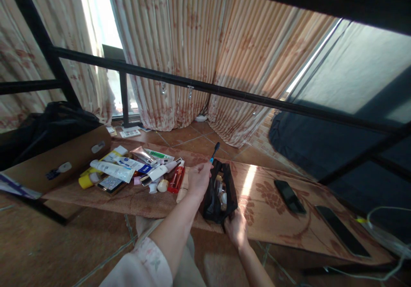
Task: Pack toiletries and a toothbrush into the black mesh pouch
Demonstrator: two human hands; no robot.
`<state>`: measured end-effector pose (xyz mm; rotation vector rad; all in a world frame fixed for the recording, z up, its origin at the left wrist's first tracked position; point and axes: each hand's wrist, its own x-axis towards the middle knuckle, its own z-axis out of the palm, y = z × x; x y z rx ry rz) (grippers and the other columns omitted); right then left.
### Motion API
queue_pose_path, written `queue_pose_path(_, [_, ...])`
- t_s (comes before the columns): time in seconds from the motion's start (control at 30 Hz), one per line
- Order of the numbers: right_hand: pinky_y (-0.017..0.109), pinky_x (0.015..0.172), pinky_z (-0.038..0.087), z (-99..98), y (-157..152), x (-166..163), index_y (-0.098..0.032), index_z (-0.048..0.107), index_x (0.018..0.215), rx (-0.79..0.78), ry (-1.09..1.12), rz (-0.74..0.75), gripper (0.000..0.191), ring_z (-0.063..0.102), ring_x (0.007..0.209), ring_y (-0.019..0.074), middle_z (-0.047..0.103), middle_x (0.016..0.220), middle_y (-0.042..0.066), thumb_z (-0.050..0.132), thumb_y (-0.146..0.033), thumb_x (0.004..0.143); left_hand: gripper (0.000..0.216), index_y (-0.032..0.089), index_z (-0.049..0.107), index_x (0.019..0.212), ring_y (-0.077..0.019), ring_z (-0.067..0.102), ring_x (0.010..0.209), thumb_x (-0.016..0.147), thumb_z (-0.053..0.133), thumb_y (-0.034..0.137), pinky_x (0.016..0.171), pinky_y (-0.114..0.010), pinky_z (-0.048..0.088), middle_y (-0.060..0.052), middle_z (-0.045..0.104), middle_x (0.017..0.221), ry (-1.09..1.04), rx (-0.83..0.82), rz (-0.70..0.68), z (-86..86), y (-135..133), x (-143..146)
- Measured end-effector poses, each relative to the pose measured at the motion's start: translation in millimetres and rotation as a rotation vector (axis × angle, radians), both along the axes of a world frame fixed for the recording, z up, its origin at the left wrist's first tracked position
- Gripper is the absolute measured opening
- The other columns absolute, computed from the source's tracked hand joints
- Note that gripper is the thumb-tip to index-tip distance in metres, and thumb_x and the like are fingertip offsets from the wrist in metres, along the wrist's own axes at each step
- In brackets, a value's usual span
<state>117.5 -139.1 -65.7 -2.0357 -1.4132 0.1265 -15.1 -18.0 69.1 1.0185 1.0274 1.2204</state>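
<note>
My left hand is closed on a toothbrush with a blue neck and dark head. The brush points up and away, over the left rim of a black pouch. My right hand grips the near right corner of this pouch, its fingers partly hidden. The pouch stands open at the top, with several small jars or bottles inside. Left of my left hand are a red bottle, a beige tube, a round cream-coloured item and a white tube.
Two dark phones lie on the patterned cloth at the right. A cardboard box with a black bag stands left. A dark metal bar crosses before the curtains.
</note>
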Motion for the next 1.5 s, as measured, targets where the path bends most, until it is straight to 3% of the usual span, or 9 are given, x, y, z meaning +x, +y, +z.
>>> queue_pose_path(0.43, [0.024,0.061,0.047,-1.6,-0.4,0.6,-0.018,0.066,0.106,0.002,-0.013,-0.004,0.037,0.065,0.076,0.0180,0.067,0.102,0.009,0.041,-0.024,0.079,0.034,0.014,0.066,0.064,-0.0078,0.040,0.046,0.073,0.058,0.046,0.046,-0.021,0.027,0.003,0.048,0.049,-0.004,0.023,0.002,-0.3,1.0,0.2])
queue_pose_path(1.5, [0.025,0.067,0.048,-3.6,1.0,1.4,-0.017,0.065,0.104,-0.021,0.016,-0.013,0.034,0.065,0.082,0.0196,0.067,0.098,0.008,0.042,-0.023,0.080,0.030,0.016,0.063,0.056,-0.0075,0.039,0.042,0.071,0.059,0.042,0.043,-0.022,0.025,0.004,0.047,0.045,0.040,-0.004,0.005,-1.5,-0.3,-0.4])
